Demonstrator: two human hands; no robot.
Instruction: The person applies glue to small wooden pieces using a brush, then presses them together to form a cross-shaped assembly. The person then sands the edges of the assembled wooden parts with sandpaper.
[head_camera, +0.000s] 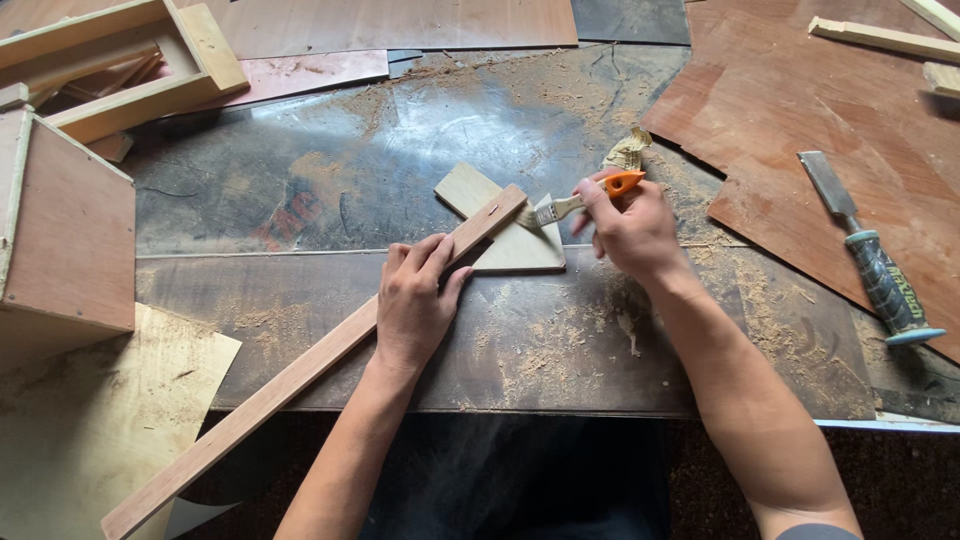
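Note:
A long wooden strip (290, 380) runs diagonally from the lower left up to the middle of the dark bench. Its upper end lies across a small pale plywood piece (515, 250). My left hand (415, 300) presses flat on the strip just below that piece. My right hand (630, 230) grips a small brush with an orange handle (590, 197). The brush's bristles touch the plywood piece right beside the strip's end.
A chisel with a grey and teal handle (865, 255) lies on a brown plywood sheet (800, 110) at the right. A wooden box (65, 230) and a wooden frame (120, 65) stand at the left. Sawdust covers the dark bench (350, 160). A crumpled rag (628, 152) lies behind the brush.

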